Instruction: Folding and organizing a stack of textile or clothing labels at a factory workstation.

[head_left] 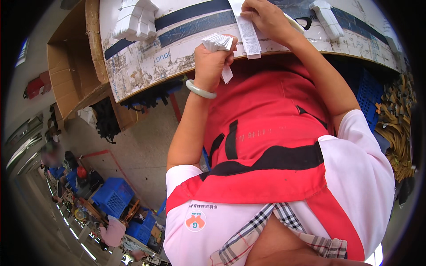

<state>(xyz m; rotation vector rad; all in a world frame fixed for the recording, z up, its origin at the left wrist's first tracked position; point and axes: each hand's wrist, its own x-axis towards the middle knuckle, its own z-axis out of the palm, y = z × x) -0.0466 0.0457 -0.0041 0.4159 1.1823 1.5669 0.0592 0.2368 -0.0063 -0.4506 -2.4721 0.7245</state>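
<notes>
My left hand [212, 64], with a pale bangle at the wrist, is closed around a thick bundle of white printed labels [217, 42]. The bundle's edges fan out above my fist, and one end hangs below it. To its right, my right hand [268, 20] has its bent fingers on the edge of a long white printed label strip [249, 42]. The strip lies on the table and its lower end hangs over the front edge. Under my right palm a cream object with a black loop [305, 23] shows in part.
Stacked white labels [133, 22] lie at the table's left, and another white stack [327, 20] at its right. The worn table [173, 57] has taped dark stripes. An open cardboard box [73, 62] stands left. Blue crates [113, 195] and people are further left; brown strips [397, 128] hang right.
</notes>
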